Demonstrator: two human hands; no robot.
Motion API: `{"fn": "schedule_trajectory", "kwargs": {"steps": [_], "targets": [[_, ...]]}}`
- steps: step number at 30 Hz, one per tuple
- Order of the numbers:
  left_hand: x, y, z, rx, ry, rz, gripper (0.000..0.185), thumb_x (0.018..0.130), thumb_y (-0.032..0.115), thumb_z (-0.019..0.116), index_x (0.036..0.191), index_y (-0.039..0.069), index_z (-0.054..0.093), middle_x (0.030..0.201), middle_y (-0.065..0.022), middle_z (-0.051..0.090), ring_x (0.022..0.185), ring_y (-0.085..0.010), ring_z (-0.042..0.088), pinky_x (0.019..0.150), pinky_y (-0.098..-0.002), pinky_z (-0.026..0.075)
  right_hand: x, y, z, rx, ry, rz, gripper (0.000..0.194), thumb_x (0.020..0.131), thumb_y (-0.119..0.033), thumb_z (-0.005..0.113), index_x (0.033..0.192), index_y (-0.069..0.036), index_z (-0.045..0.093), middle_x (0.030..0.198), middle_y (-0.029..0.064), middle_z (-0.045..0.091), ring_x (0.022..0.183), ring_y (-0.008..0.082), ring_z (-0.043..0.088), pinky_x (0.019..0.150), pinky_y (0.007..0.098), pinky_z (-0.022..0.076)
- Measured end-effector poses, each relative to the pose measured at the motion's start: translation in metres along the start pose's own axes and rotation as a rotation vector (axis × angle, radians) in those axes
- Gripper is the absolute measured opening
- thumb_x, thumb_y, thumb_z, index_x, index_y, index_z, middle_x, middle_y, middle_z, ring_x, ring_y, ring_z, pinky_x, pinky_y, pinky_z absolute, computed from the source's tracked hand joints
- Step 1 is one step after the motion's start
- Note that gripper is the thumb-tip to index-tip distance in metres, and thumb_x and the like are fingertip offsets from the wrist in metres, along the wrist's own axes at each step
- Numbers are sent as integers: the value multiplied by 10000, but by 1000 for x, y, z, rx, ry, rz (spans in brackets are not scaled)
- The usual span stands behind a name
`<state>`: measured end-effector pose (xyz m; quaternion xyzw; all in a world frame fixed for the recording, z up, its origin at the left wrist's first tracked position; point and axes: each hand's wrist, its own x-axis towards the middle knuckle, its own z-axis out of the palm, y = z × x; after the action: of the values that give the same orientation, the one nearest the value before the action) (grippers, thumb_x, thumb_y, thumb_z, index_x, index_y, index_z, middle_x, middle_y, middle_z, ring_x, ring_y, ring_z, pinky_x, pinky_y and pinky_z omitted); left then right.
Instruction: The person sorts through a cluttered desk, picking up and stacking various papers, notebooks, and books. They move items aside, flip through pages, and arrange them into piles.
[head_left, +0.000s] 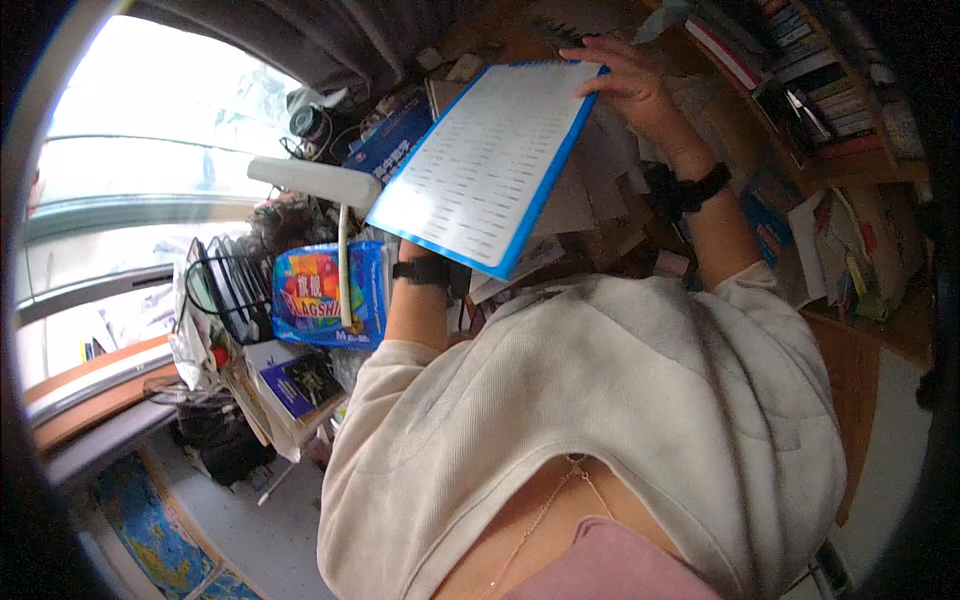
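Note:
A white printed sheet (487, 150) with a blue border and backing (551, 176) is raised at a tilt before me. It bears rows of small print and catches glare near its lower left corner. At the far right corner, my right hand (626, 82) has its fingers around the edge. A black band (684, 187) circles that wrist. My left forearm, also with a black band (421, 271), runs up beneath the sheet's near edge. The left hand itself is hidden behind the sheet, so its grip cannot be seen.
A white lamp (315, 180) juts out left of the sheet. Below it stand a blue paper pack (322, 292) and upright dark files (236, 292) near the window. Loose papers (577, 199) cover the desk under the sheet. Bookshelves (817, 82) rise at the right.

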<state>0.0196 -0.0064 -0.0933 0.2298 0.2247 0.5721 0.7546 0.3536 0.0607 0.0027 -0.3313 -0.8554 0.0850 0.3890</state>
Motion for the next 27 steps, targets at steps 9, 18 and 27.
{"fn": "schedule_trajectory", "kwargs": {"steps": [9, 18, 27], "targets": [[0, 5, -3, 380, -47, 111, 447, 914, 132, 600, 1322, 9, 467, 1236, -144, 574, 1064, -209, 604, 852, -300, 540, -62, 16, 82, 270, 18, 349, 269, 764, 87, 653, 805, -161, 748, 1525, 43, 293, 1400, 272, 275, 1080, 397, 373], [-8, 9, 0, 402, -8, 94, 443, 913, 127, 599, 1319, 6, 471, 1229, -142, 579, 1057, -208, 607, 851, -300, 540, -60, 6, 91, 362, 201, 555, 280, 786, 96, 627, 832, -154, 746, 1524, 124, 278, 1386, 316, 305, 1056, 397, 396], [-8, 9, 1, 406, 5, 83, 438, 913, 121, 599, 1316, 4, 475, 1221, -141, 584, 1050, -207, 610, 851, -301, 539, -61, 5, 88, 557, 169, 585, 251, 836, 82, 581, 869, -115, 733, 1271, 111, 561, 1150, 239, 553, 966, 358, 450]]}}
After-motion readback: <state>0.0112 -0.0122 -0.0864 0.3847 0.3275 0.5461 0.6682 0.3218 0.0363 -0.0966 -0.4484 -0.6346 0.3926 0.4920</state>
